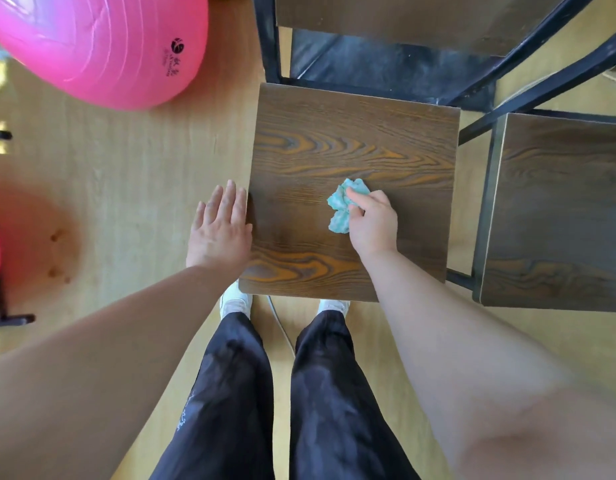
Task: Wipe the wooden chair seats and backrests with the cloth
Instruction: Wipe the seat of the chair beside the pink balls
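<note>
On the chair seat [351, 150], right hand [373, 225] pinching cloth [339, 206], left hand [220, 230] spread flat.

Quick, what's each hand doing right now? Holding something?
Left hand: open, fingers straight, at the left edge of the chair seat, holding nothing.
Right hand: closed around the crumpled cloth, on the seat.

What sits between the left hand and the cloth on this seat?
Only bare wooden seat: in the head view nothing lies between the left hand at its edge and the teal cloth gripped by the right hand.
</note>
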The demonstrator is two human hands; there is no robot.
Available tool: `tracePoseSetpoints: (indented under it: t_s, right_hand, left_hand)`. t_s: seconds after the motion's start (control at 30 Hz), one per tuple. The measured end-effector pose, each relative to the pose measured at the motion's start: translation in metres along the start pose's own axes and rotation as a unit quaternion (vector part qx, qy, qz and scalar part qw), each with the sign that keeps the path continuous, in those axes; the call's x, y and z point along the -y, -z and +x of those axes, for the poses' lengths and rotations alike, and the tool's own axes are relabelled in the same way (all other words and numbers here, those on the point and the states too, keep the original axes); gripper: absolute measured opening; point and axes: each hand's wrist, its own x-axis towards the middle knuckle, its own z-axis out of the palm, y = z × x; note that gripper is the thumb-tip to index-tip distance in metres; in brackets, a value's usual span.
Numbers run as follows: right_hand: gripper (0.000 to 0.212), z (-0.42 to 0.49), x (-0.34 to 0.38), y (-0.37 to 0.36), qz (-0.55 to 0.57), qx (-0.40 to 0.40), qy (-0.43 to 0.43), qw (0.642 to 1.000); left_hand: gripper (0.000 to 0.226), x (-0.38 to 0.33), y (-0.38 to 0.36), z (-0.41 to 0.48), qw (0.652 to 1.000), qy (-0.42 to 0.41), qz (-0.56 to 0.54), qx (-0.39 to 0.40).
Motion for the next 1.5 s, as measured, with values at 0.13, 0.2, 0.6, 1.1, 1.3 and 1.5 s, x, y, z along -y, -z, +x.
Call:
tracePoseSetpoints:
  t_s: [0.13,0.2,0.6,1.1,1.3,1.5]
  right_hand:
    - [0.036,-0.017,0.026,-0.034,-0.015,0.023,0.026,0.999]
    - [0.036,-0.025,0.04,-0.051,-0.017,0.039,0.046,0.998]
    - [0.033,-0.069,0.085,-0.123,-0.048,0.041,0.1,0.993]
    - [0.033,-0.066,0.05,-0.06,0.07,0.01,0.04,0.997]
    - [0.034,-0.055,-0.041,0.031,0.062,-0.075,-0.034,0.995]
    - [0.034,-0.047,-0.107,0.093,0.059,-0.108,-0.083,0.989]
  left_hand:
    - [0.061,0.023,-0.004,-0.009,1.0,0.007,-0.015,0.002]
    - [0.061,0.033,-0.005,-0.013,1.0,0.006,-0.018,0.001]
    - [0.063,0.078,-0.012,-0.032,1.0,-0.007,-0.01,0.01]
    - [0.062,0.03,-0.007,-0.031,0.998,-0.048,0.026,0.014]
    - [0.06,-0.028,-0.009,-0.025,0.997,-0.062,0.033,0.008]
    - [0.06,-0.093,-0.013,-0.021,0.992,-0.11,0.056,0.005]
